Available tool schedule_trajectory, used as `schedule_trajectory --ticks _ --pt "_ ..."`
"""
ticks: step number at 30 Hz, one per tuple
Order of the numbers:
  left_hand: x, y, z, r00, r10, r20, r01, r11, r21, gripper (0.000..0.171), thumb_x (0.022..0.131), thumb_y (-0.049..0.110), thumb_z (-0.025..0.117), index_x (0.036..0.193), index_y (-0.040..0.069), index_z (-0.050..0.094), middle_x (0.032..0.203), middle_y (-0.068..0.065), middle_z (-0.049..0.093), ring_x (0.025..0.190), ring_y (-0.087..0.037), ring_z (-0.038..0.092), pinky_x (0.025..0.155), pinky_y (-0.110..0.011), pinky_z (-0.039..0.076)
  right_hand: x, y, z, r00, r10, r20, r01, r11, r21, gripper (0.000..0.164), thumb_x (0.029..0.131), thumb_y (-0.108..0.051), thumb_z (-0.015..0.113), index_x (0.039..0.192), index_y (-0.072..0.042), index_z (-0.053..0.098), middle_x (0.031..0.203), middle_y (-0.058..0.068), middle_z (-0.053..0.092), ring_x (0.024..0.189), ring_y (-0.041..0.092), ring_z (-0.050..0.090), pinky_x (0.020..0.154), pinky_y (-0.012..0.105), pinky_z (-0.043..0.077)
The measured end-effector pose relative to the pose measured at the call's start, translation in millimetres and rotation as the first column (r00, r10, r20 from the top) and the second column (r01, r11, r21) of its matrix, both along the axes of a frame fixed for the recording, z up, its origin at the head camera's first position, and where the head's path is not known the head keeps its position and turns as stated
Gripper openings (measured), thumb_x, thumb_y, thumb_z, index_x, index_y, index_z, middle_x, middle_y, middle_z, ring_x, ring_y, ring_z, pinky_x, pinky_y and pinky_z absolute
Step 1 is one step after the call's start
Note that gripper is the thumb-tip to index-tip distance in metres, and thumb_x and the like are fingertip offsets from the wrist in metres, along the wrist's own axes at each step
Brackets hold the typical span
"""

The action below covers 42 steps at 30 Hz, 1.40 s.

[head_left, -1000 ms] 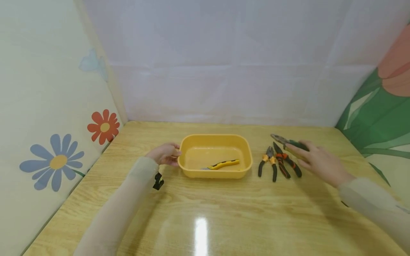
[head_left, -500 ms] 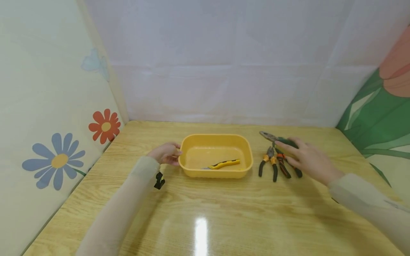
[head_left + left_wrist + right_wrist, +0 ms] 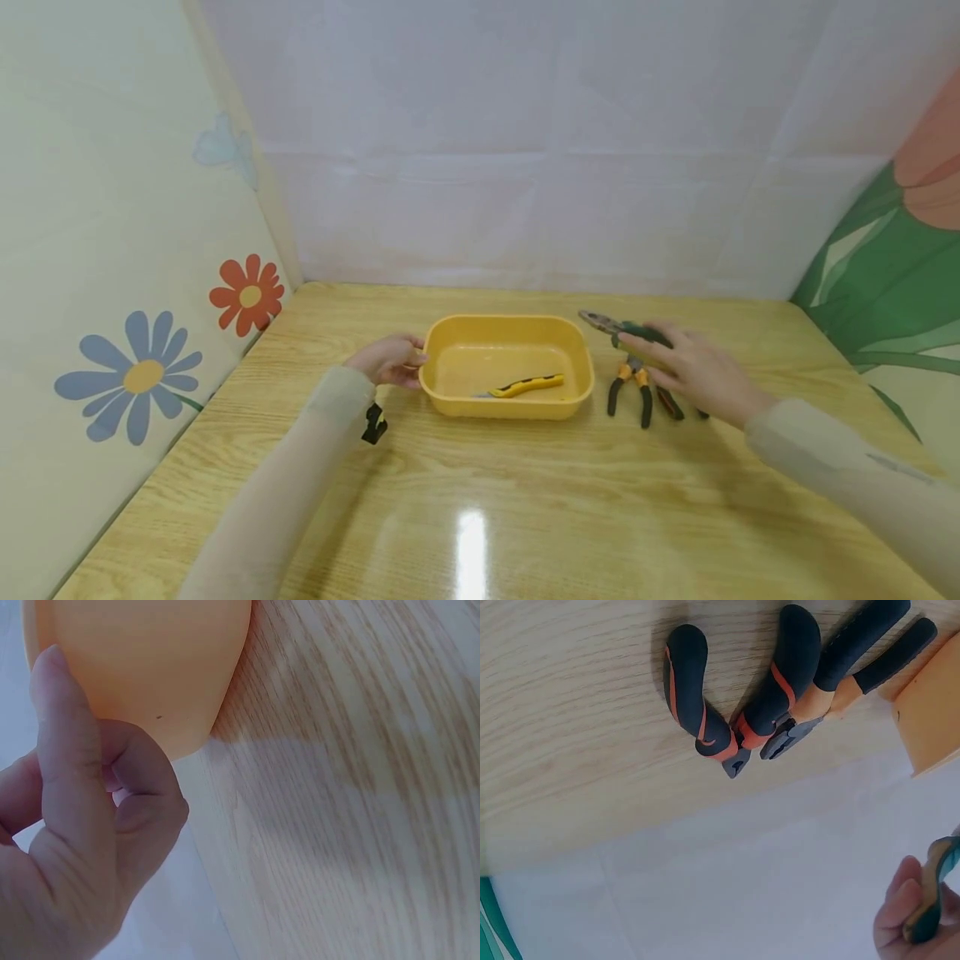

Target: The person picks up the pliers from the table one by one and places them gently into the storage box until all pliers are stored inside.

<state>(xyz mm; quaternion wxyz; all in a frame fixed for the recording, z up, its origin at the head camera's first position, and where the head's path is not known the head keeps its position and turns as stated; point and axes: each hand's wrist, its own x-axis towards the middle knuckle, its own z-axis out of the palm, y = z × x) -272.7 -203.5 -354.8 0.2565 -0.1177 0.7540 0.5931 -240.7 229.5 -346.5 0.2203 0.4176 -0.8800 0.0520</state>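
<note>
The green-handled pliers are between 2 and 3 o'clock of the yellow basin, apparently lifted, nose near its rim. The right hand has thumb and fingers wrapped round the handles; at 9 o'clock the left hand pinches the basin's end wall. The step in hand looks like a transfer to the basin; the next move would call for clearing the rim, then lowering and releasing. One utility knife lies inside. Toward 3 o'clock, two more pliers rest on the counter: an orange-collared pair and, farther out, a red-striped pair. Counted: three pliers, one knife, one basin.
</note>
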Motion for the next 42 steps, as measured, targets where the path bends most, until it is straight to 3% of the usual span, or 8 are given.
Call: schedule_trajectory --ticks 4,8,28,29,32,35,37,42 --pt "-0.3 0.1 0.2 1.000 -0.001 0.002 0.001 1.000 0.000 0.037 0.100 -0.004 0.043 0.135 -0.005 0.036 0.089 -0.011 0.048 0.060 -0.013 0.052 0.052 -0.019 0.052 -6.5 -4.3 -2.1 0.998 0.061 -0.022 -0.062 0.998 -0.011 0.057 0.103 -0.050 0.022 0.144 -0.019 0.046 0.129 0.028 0.050 0.088 0.043 0.060 0.062 0.053 0.054" --pt "-0.1 -0.5 0.2 1.000 -0.001 0.003 0.001 1.000 -0.006 0.038 0.100 -0.003 0.043 0.136 -0.004 0.035 0.090 -0.011 0.048 0.060 -0.013 0.051 0.052 -0.019 0.052 -12.0 -10.1 -2.3 0.994 0.099 -0.039 -0.100 0.995 -0.003 0.062 0.102 -0.052 0.015 0.141 -0.017 0.048 0.128 0.027 0.050 0.089 0.042 0.060 0.061 0.050 0.055" --pt "-0.3 0.0 -0.2 1.000 0.004 -0.003 -0.004 1.000 0.004 0.037 0.100 -0.003 0.043 0.136 -0.004 0.035 0.091 -0.011 0.047 0.061 -0.013 0.051 0.052 -0.019 0.052 -33.4 -38.0 -1.9 0.956 0.281 -0.083 -0.280 0.960 0.024 0.054 0.104 -0.045 0.023 0.132 -0.013 0.055 0.122 0.027 0.055 0.087 0.041 0.061 0.059 0.050 0.056" --pt "-0.4 0.1 -0.2 1.000 0.002 -0.003 -0.002 1.000 0.008 0.037 0.100 -0.003 0.043 0.136 -0.004 0.035 0.091 -0.011 0.047 0.061 -0.013 0.051 0.052 -0.019 0.052 -34.3 -39.1 -1.6 0.954 0.289 -0.079 -0.288 0.957 0.024 0.045 0.104 -0.042 0.035 0.132 -0.013 0.055 0.122 0.027 0.054 0.087 0.041 0.061 0.060 0.050 0.056" --pt "-1.0 0.0 -0.3 1.000 0.001 -0.002 -0.001 1.000 0.006 0.037 0.100 -0.003 0.043 0.136 -0.004 0.035 0.092 -0.011 0.046 0.062 -0.013 0.051 0.052 -0.019 0.052 -38.2 -42.0 -2.5 0.945 0.317 -0.081 -0.316 0.949 0.020 0.043 0.104 -0.038 0.037 0.133 -0.013 0.055 0.122 0.026 0.054 0.085 0.039 0.061 0.061 0.049 0.056" --pt "-1.8 -0.2 -0.9 1.000 0.002 0.000 -0.002 1.000 -0.002 0.037 0.100 -0.003 0.043 0.136 -0.004 0.036 0.094 -0.011 0.046 0.063 -0.014 0.052 0.052 -0.019 0.053 -41.6 -45.1 -3.8 0.940 0.333 -0.077 -0.333 0.943 0.014 0.042 0.104 -0.037 0.039 0.134 -0.012 0.055 0.122 0.025 0.054 0.086 0.037 0.060 0.062 0.048 0.056" --pt "-2.2 -0.1 -1.0 1.000 0.005 0.003 -0.005 1.000 -0.005 0.036 0.100 -0.002 0.044 0.135 -0.003 0.036 0.094 -0.012 0.046 0.063 -0.014 0.052 0.053 -0.019 0.053 -44.2 -47.0 -5.1 0.936 0.343 -0.077 -0.343 0.939 0.011 0.048 0.104 -0.040 0.028 0.134 -0.013 0.055 0.122 0.025 0.054 0.088 0.037 0.060 0.063 0.048 0.056" --pt "-3.0 0.2 -0.6 1.000 0.018 0.015 -0.018 1.000 0.005 0.036 0.099 -0.004 0.044 0.135 -0.003 0.036 0.096 -0.012 0.046 0.067 -0.016 0.052 0.054 -0.020 0.053 -46.7 -52.8 -3.4 0.930 0.364 -0.060 -0.363 0.932 0.015 0.037 0.103 -0.031 0.048 0.134 -0.013 0.054 0.123 0.024 0.054 0.092 0.038 0.060 0.065 0.048 0.056"
